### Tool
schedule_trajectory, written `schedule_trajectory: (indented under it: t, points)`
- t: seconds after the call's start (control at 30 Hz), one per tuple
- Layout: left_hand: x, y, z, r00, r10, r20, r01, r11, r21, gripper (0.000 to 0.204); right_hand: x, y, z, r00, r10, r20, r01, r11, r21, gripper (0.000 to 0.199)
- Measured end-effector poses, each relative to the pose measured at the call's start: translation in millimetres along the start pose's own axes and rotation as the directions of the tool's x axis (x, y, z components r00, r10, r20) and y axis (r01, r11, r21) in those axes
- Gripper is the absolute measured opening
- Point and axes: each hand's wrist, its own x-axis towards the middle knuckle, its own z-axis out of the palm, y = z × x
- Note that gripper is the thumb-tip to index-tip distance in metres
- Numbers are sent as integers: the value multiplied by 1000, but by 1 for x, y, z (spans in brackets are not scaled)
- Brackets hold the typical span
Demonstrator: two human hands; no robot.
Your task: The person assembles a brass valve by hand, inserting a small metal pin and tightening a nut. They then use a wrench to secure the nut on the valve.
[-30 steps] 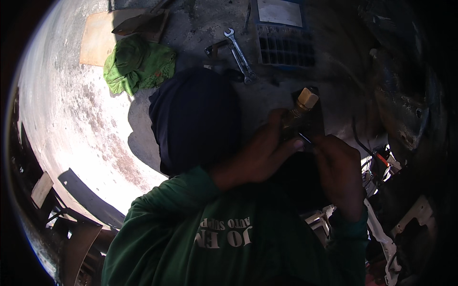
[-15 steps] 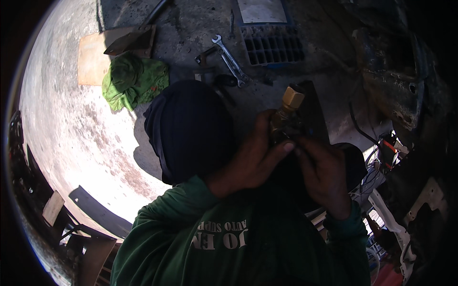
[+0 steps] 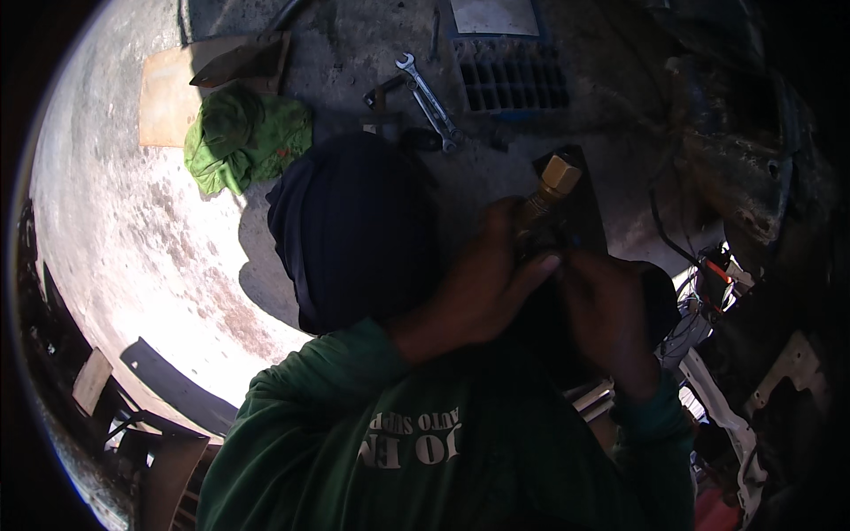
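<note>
My left hand (image 3: 485, 288) is wrapped around a brass fitting (image 3: 556, 181) with a hexagonal top, held upright in front of my chest. My right hand (image 3: 609, 311) is closed on the dark lower part of the same piece, and its fingers touch the left hand's fingertips. What lies below the brass part is hidden in shadow behind both hands. Both of my green sleeves (image 3: 310, 398) come up from the lower edge. A dark navy cloth bulge (image 3: 354, 226) sits just left of the hands.
On the concrete floor ahead lie two wrenches (image 3: 427, 88), a crumpled green rag (image 3: 243, 133), a piece of cardboard (image 3: 168, 102) and a blue compartment tray (image 3: 513, 75). Dark machine parts and wiring with an orange connector (image 3: 719, 273) crowd the right side.
My right hand has moved in from the lower right and closed against the left hand's fingers under the fitting. The fitting has stayed at about the same place.
</note>
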Motion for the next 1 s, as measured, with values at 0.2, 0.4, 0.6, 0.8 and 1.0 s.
schedule_trajectory:
  t: [0.2,0.4,0.6,0.8,1.0]
  points:
    - [9,-3,4,998,-68,-16,68,998,-7,55,16,6,-13,969,154,193,-156,988,-4,24]
    - [17,7,8,972,-176,155,181,983,-22,57,9,0,-45,998,53,-18,-55,984,-171,27]
    - [20,5,21,965,-161,209,175,983,-49,58,13,-3,-62,975,-115,189,186,887,-423,30]
    - [21,4,22,958,-158,237,162,987,4,56,15,-4,-60,956,-156,250,272,794,-544,25]
    - [19,0,26,965,-118,235,125,992,-14,55,15,-12,-64,942,-103,320,303,672,-675,23]
